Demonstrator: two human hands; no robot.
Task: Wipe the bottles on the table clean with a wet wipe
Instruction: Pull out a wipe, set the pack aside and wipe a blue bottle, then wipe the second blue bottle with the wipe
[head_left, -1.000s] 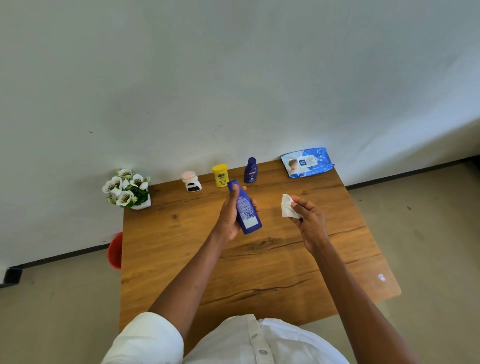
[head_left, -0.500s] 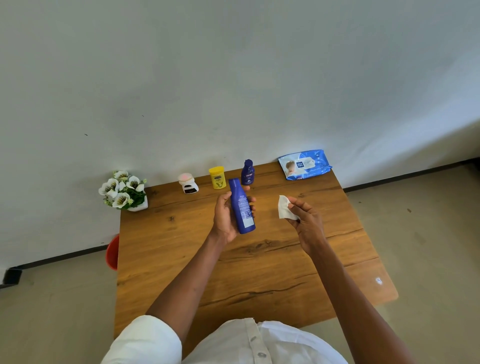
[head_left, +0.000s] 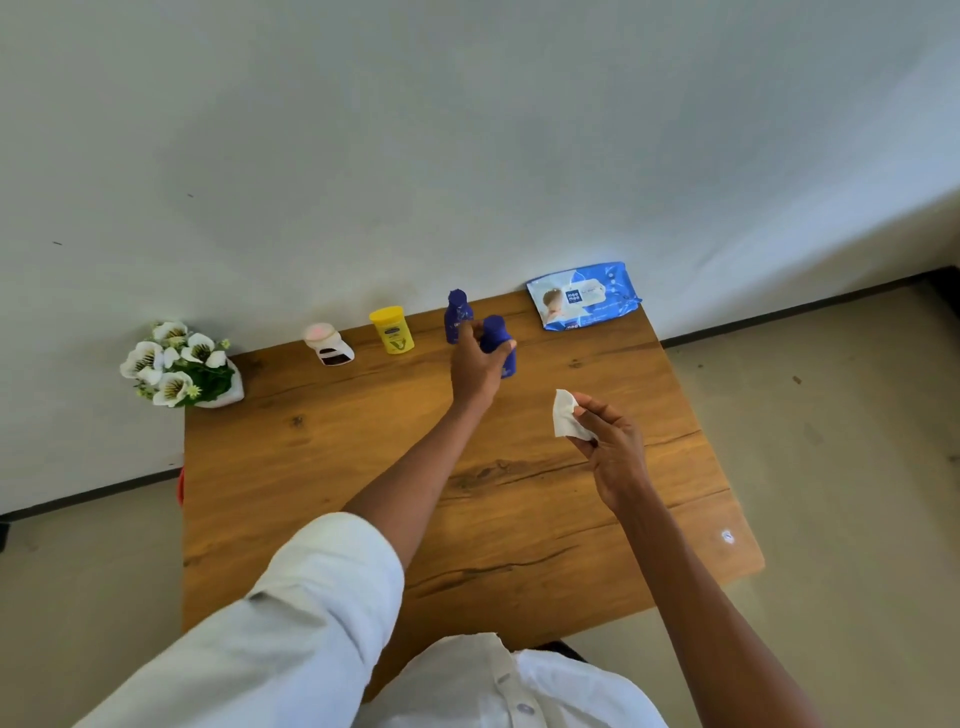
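L hand (head_left: 475, 366) moved blue bottle (head_left: 497, 343) to back row.

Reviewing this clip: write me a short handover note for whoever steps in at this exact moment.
Left hand grips the tall blue bottle, upright at the back row beside the small blue bottle. I cannot tell whether its base touches the table.
Right hand pinches the wet wipe above the table.
Yellow jar and white bottle stand in the row; wipes pack at the far right corner.
Which bottles are wiped is not visible.
Left: release the bottle, then wipe any not yet cleaned.
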